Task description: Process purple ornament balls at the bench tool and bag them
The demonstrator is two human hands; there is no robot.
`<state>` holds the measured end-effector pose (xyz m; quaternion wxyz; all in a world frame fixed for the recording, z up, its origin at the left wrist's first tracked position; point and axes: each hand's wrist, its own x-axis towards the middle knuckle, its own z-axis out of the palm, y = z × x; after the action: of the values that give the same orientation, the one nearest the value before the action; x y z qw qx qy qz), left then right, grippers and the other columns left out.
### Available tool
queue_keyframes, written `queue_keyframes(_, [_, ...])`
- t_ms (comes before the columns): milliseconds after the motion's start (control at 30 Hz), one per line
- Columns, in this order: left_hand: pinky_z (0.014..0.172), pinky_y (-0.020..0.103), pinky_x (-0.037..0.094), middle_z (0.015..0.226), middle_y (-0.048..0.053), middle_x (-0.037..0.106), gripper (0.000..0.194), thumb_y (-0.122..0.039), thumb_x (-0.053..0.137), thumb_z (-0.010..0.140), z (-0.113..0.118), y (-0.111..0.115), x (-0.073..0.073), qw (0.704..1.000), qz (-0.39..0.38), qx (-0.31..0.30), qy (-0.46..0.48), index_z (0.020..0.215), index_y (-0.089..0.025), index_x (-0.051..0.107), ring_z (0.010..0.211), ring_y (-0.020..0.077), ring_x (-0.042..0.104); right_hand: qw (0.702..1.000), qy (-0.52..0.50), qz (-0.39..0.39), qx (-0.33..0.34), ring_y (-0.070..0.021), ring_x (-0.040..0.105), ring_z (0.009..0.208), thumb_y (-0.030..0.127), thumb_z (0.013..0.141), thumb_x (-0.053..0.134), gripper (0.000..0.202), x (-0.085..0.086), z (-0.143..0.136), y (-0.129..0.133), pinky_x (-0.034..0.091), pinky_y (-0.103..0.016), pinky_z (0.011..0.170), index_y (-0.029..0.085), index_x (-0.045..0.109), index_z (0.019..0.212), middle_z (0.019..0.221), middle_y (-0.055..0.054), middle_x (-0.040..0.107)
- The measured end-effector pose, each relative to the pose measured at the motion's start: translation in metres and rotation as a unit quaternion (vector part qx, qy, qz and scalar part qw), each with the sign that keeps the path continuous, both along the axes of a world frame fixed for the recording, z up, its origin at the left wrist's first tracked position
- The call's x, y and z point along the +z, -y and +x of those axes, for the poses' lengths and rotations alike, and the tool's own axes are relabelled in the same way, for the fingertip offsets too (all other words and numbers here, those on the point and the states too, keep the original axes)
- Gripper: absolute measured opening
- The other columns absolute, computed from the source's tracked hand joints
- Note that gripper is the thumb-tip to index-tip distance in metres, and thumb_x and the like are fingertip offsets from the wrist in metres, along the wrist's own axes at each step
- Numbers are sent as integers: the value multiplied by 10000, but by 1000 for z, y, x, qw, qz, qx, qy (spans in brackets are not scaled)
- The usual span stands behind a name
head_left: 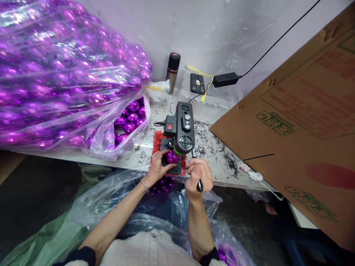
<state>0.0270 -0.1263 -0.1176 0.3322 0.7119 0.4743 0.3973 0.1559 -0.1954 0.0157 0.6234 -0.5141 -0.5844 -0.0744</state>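
Observation:
My left hand point(159, 168) pinches a shiny purple ball ornament point(172, 157) between thumb and fingers, beneath the front end of a black bench machine point(185, 125). My right hand point(200, 176) is wrapped round the machine's lever, whose black handle end point(199, 186) pokes out below the fist. The machine has a red switch on its left side box and round vents on top. Its black base point(174, 170) stands on a red mat point(156, 142). The underside of the machine head, above the ball, is hidden from me.
A huge clear bag of purple balls point(69, 74) fills the left, with an open mouth point(129, 123). At the back stand a thermos point(173, 72), a phone point(197, 83) and a power adapter point(226, 78). A large cardboard box point(299, 129) leans in at right. Black scraps point(230, 162) litter the table.

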Motion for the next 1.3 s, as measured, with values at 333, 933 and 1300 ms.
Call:
queue_keyframes(333, [1169,530,513,1285,106,772,586,-502,984,760,0,0,9,995,-67,-7,78,1225,-265,719,1307,370,678,996,-8,79,-45,-136,569,579,296,1123,388,413,-57,-8,-11,565,-375,714,251,508,730,685,34,572])
queue_keyframes(933, [1211,554,483,1277,105,775,576,-481,972,784,0,0,5,996,-46,-18,76,1248,-265,706,1288,362,701,993,-9,115,-2,-113,570,587,337,1159,343,442,-73,-5,-20,503,-321,623,241,462,744,745,35,549])
queue_keyframes(1300, [1209,584,485,1285,122,761,557,-522,914,847,-4,7,14,996,-26,-49,74,1283,-258,687,1261,360,710,998,-52,32,-2,-138,590,636,205,1102,465,394,-13,-2,-7,438,-306,596,243,506,712,669,38,530])
